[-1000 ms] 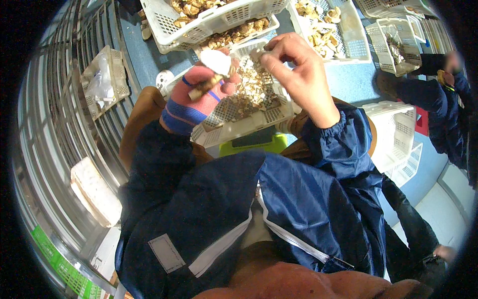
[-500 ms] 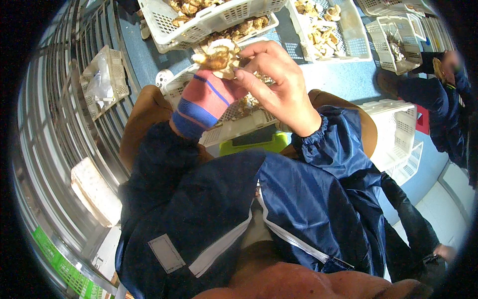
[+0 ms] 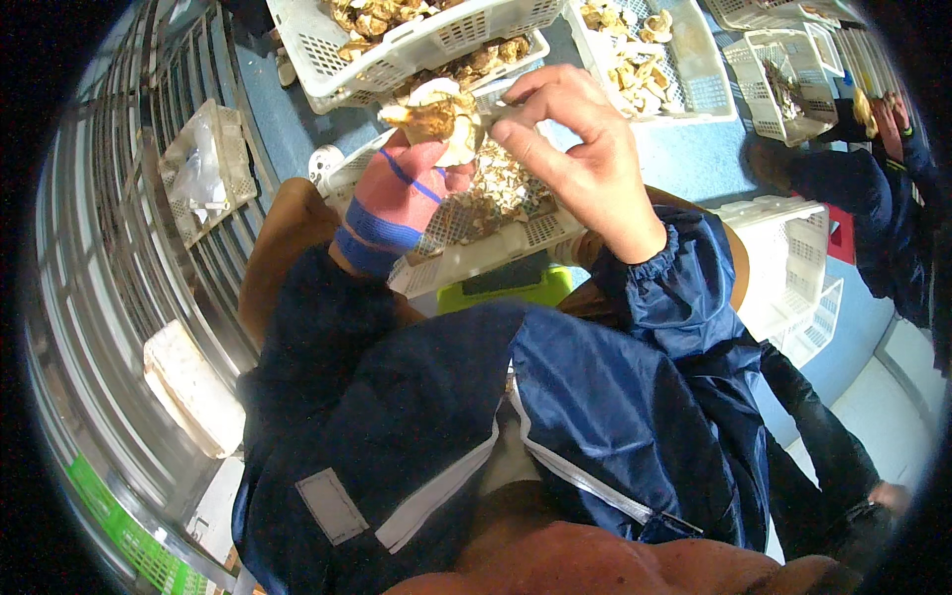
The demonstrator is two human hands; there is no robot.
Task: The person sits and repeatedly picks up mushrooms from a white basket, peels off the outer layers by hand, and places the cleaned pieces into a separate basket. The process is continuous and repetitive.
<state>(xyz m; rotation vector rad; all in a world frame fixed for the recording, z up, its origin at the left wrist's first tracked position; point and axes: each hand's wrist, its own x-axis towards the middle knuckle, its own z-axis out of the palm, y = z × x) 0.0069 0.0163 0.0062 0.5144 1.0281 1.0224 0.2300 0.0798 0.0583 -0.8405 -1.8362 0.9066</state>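
My left hand (image 3: 397, 193), in a pink and blue knitted glove, is closed around a large brown-and-white mushroom (image 3: 436, 121). Beside the mushroom, my bare right hand (image 3: 585, 139) has thumb and forefinger pinched. A thin greyish sliver shows at those fingertips, too small to name. Under both hands, between my knees, a white plastic crate (image 3: 476, 256) holds a heap of pale and brown scraps (image 3: 506, 188). Part of that crate is hidden by my left hand and forearm.
Ahead, a stacked white crate (image 3: 416, 45) holds brown mushrooms; another crate (image 3: 694, 104) to its right holds paler pieces. Metal rails (image 3: 109, 248) run along the left, with a basket (image 3: 238, 169) holding a plastic bag. A co-worker's hand (image 3: 888, 124) is at far right. A lime-green seat (image 3: 506, 288) shows below.
My right hand has shifted slightly right and up, away from the mushroom. My left hand has turned the mushroom a little, and more scraps in the crate show between the hands.
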